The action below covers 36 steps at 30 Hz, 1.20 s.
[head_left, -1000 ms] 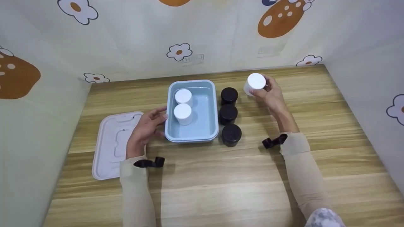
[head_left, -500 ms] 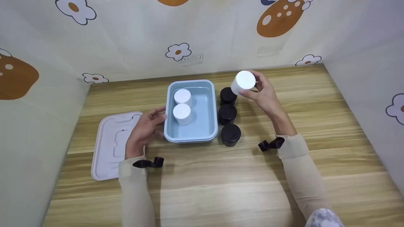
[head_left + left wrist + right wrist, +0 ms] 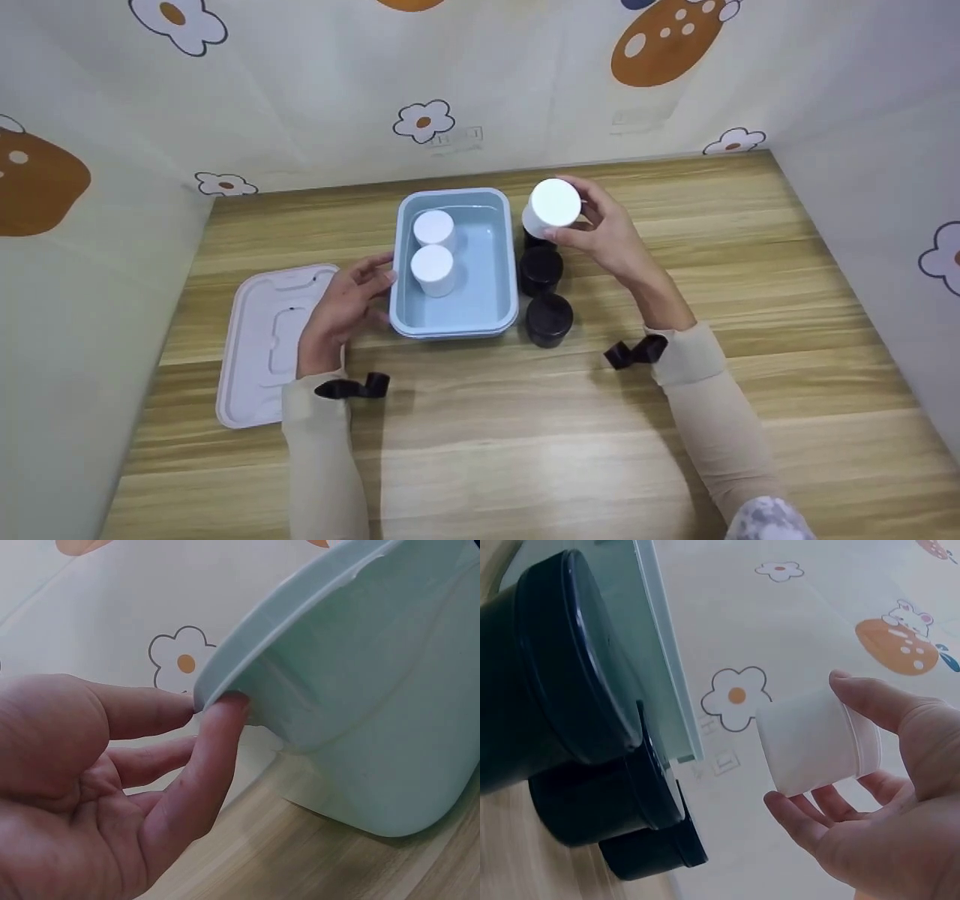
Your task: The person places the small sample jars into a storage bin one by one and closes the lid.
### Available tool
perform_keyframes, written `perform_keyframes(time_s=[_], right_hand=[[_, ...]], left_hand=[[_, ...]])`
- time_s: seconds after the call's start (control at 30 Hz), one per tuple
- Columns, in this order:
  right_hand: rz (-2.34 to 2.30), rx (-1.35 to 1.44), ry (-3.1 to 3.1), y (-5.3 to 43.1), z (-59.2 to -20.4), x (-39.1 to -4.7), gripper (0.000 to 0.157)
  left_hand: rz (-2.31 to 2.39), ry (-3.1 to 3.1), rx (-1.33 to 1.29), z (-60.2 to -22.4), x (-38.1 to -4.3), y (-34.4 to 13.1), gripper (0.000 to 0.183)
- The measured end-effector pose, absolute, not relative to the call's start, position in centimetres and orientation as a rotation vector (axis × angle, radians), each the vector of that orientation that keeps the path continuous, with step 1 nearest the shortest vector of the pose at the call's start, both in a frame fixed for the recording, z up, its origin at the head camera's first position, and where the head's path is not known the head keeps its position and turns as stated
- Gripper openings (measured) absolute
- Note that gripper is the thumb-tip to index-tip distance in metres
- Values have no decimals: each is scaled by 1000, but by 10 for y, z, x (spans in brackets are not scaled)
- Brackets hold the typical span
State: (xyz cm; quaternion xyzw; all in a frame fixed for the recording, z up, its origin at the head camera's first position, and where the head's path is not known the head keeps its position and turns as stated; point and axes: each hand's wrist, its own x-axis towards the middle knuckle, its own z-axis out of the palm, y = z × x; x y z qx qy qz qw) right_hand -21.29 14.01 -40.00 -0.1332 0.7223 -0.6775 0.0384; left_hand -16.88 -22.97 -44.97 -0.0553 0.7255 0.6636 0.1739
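Observation:
My right hand (image 3: pixel 611 238) grips a white lidded jar (image 3: pixel 553 204) between thumb and fingers, raised over the rearmost black jar and partly hiding it. In the right wrist view the jar (image 3: pixel 810 744) is tilted. My left hand (image 3: pixel 341 306) pinches the left rim of a light blue container (image 3: pixel 484 289). The left wrist view shows the thumb and a finger on the container's rim (image 3: pixel 247 645). Two white jars, a rear one (image 3: pixel 433 227) and a front one (image 3: pixel 433 268), stand upright along the container's left side.
Black lidded jars line the container's right side: a middle one (image 3: pixel 541 270) and a front one (image 3: pixel 550 319), besides the partly hidden rear one. A pale lid (image 3: pixel 259 352) lies on the wooden table (image 3: pixel 480 450), partly under the left arm. A printed curtain (image 3: pixel 322 97) hangs behind.
My right hand has lifted the white jar from the table's back right and carried it left, over the rear black jar. The left hand has stayed at the container's rim.

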Motion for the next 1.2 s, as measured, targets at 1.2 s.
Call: perform_keyframes(time_s=[1.2], right_hand=[[-1471,-747,2320,68,-400,-187,69]], left_hand=[[1957,1989,-129,-451,-169,-228,49]])
